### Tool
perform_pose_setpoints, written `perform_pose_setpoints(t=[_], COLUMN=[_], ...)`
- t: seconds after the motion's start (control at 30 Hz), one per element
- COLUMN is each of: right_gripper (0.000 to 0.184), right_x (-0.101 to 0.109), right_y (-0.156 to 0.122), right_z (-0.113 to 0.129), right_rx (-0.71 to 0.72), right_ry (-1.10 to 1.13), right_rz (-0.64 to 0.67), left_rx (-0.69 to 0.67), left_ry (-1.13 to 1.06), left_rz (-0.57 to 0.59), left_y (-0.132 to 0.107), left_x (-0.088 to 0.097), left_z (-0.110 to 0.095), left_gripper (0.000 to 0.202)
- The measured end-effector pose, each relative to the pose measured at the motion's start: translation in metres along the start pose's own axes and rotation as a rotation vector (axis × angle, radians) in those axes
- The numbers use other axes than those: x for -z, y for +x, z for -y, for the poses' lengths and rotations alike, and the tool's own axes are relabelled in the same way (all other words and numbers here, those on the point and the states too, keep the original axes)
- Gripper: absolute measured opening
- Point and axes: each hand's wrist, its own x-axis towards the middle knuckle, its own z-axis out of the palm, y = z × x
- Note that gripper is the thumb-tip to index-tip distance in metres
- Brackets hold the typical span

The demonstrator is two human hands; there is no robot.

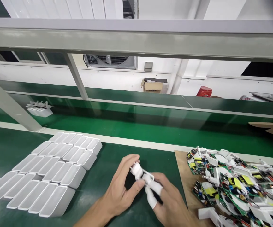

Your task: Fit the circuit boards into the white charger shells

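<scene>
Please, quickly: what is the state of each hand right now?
Left hand: closed, holding a small white part between thumb and fingers.
Right hand: closed on the same part, with white covers on some fingers.

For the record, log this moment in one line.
left hand: holding white piece | right hand: holding same piece | nearby: white cases in rows, heaped circuit boards

White finger cots on right hand
</scene>
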Motion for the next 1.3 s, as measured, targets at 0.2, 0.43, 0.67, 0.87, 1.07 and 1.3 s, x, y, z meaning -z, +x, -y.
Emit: perform_pose_setpoints(t=[0.2,0.43,0.67,0.87,1.07,1.3], right_gripper=[0.042,0.028,0.022,0.034,0.039,0.035], right_x=[-0.004,-0.002,-0.004,-0.005,-0.006,-0.007], right_y=[-0.004,0.001,-0.002,0.008,0.009,0.009], right_z=[0.001,0.002,0.003,0.009,0.02,0.024], right_rx=[-0.062,-0.15,-0.187,-0.769,-1.07,-1.08], right_ry=[-0.058,0.072,0.089,0.946,1.5,1.513], right_rz=[0.06,0.058,0.131,-0.037,-0.078,-0.055], left_rx=[0.083,0.091,0.205,0.024,-0.135,-0.157], left_ry=[0.009,0.016,-0.045,-0.165,0.026,0.054], left_rz=[0.034,0.033,0.062,0.045,-0.043,-0.052], left_y=[0.0,0.002,0.001,-0.004,-0.008,-0.008], left_x=[0.0,0.003,0.002,-0.008,-0.023,-0.02], left_z=[-0.001,-0.006,0.002,0.0,-0.019,-0.016], left_gripper=[0.03,0.03,0.036,0.107,0.09,0.085])
